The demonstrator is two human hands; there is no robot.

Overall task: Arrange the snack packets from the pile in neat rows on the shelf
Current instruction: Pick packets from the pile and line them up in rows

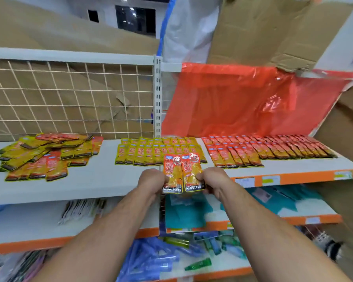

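Two snack packets are up in front of the shelf (106,180) edge, side by side, their inner edges touching. Your left grip (151,180) pinches the left packet (172,174) low down near its bottom seam. Your right grip (212,180) pinches the right packet (192,171) the same way, fingers curled on both.

These look light, thin and floppy, with glossy film that's probably slippery. Held this low, a top could droop, so a hold nearer the middle may keep them flatter. The contents might crush, so go easy on the squeeze.

Ahead of you the yellow rows (157,151) sit mid-shelf and the red rows (263,149) run off to the right. The loose pile (45,155) lies well apart on the left. Watch the front row as you set down: a sliding packet could nudge its neighbours out of line. The upright post (157,94) and the red plastic sheet (232,98) stand behind the rows, not in your path.
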